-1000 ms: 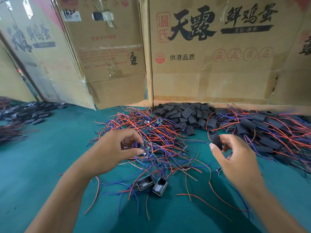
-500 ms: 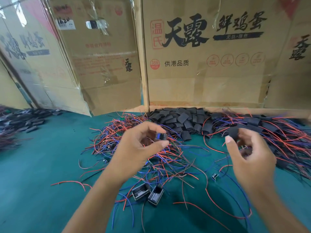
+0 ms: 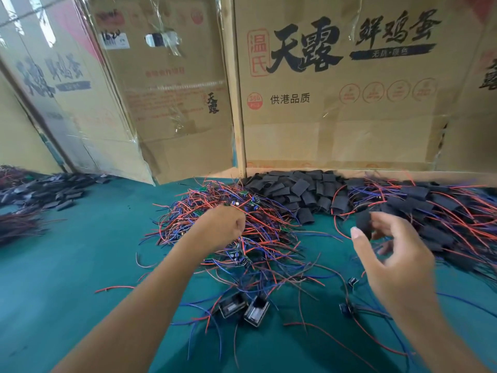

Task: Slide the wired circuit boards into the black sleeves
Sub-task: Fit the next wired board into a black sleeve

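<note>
Head view: 2 bare hands over a teal cloth-covered table (image 3: 67, 265), its far edge lined with cardboard boxes (image 3: 349, 103).
Handling, boards: small green circuit boards with red and blue wires (image 3: 250, 238) look light, rigid and fragile at the solder joints; best held by the board edges, not the limp, tangling leads.
Handling, sleeves: flat black tube sleeves (image 3: 290, 189) look soft and light; squeezing the sides should open the mouth.
Left hand (image 3: 220, 227): fingers curled in a fist over the wire heap at the table's middle; what they hold is hidden.
Right hand (image 3: 390, 254): thumb and fingers pinch 1 black sleeve (image 3: 363, 224).
Finished pile: sleeved boards (image 3: 435, 211) lie toward the far right edge.
</note>
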Tool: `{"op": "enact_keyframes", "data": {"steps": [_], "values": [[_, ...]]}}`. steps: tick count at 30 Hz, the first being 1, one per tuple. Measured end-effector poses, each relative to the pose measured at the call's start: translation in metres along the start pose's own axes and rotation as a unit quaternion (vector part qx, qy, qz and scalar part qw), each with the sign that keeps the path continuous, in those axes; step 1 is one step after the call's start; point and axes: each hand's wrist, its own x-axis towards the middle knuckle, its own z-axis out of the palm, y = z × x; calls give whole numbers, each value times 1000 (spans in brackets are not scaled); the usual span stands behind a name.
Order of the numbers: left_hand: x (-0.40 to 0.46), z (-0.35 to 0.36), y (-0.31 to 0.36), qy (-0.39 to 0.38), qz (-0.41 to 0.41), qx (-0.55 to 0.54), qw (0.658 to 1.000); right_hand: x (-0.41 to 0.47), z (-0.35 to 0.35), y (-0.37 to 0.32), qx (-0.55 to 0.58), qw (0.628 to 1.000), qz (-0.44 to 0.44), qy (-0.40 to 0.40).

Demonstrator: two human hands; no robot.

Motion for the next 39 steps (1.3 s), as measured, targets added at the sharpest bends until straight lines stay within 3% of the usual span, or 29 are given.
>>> {"op": "enact_keyframes", "data": {"steps": [3, 10, 16, 22, 25, 29, 33, 36, 39], "values": [[-2, 3, 3, -75, 74, 18, 994, -2, 1, 0, -8, 1000, -1, -13], [30, 27, 48, 69, 161, 80, 981, -5, 4, -1, -21, 999, 3, -33], [76, 39, 83, -6, 152, 316, 936, -8, 5, 5, -54, 997, 6, -55], [77, 36, 82, 3, 226, 378, 898, -6, 3, 7, -53, 997, 14, -54], [71, 15, 81, 93, 229, 290, 924, -5, 4, 5, -56, 997, 11, -55], [60, -24, 67, 164, 149, -20, 975, -4, 4, 4, -49, 997, 25, -59], [54, -40, 53, 188, 89, -268, 941, -5, 6, 4, -41, 997, 26, -61], [54, -40, 47, 175, 64, -406, 895, -6, 7, 6, -40, 997, 25, -61], [51, -34, 42, 170, 56, -406, 896, -6, 9, 9, -36, 997, 29, -57]]}}
